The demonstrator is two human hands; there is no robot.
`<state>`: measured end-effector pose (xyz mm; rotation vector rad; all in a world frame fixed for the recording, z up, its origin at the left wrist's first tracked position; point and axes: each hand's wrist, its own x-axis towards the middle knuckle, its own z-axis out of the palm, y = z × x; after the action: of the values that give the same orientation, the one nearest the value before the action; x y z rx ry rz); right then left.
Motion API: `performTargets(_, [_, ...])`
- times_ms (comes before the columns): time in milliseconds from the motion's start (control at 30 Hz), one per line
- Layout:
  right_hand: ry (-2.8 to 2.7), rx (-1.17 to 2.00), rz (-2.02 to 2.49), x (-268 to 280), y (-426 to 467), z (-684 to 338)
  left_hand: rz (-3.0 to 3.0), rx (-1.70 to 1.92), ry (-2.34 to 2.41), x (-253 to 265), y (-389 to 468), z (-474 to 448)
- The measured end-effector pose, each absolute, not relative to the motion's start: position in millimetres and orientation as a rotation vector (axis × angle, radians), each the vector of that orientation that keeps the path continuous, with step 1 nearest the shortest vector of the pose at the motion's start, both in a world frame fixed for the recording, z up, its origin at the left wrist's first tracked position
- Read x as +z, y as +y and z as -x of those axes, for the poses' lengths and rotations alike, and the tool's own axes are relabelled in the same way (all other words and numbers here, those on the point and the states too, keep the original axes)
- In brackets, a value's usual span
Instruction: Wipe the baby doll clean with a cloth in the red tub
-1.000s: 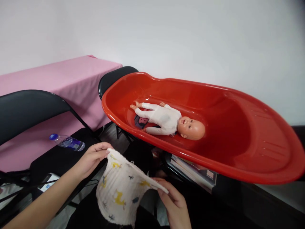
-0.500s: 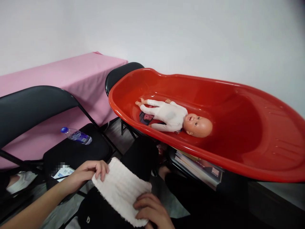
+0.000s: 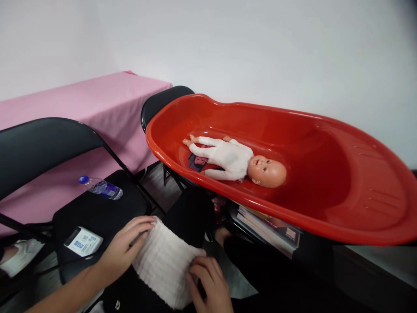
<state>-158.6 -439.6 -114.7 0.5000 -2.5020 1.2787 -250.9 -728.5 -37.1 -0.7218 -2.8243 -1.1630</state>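
Cloth point(image 3: 164, 263) sits between the two hands in the head view, low over the dark-clad lap. Left hand point(image 3: 125, 248) grasps its upper left corner, fingers over the edge. Right hand point(image 3: 210, 282) has curled fingers touching the right edge; can't tell whether that pinch is closed.

Cloth look: white, crinkled weave in ridges, roughly rectangular, plain side up, slightly fuzzy edges. Fingers cover parts of the left and right edges.

Around: red tub point(image 3: 319, 174) beyond both hands, reaching well off to the right. Doll point(image 3: 231, 158) in it, on its back, white suit, head toward the tub's wide end, dark printed patch point(image 3: 197, 161) by its legs. Near rim of the tub stands between hands and doll. Books point(image 3: 267, 230) under the tub, past the right hand.

Phone-like white item point(image 3: 84, 242) just left of the left hand, on the seat of a black chair point(image 3: 45, 148). Bottle point(image 3: 104, 188), blue cap, lying on the same seat, farther out. Pink tablecloth point(image 3: 97, 100) behind that chair.
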Motion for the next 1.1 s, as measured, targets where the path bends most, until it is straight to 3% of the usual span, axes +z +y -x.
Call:
performTargets(333, [-2.527,0.904,-0.273,-118.0,-495.9,170.3,0.955,-0.748,-2.927,-72.2,-683.8,232.4])
performTargets(700, [-2.440,1.012,-0.264,-134.1,-487.3,205.0,0.621,-1.491,-3.022,-74.3,-673.6,275.4])
performTargets(1100, [-2.305,0.970,-0.259,-147.0,-483.7,211.6,0.741,-1.585,-2.855,-86.9,-663.9,283.3])
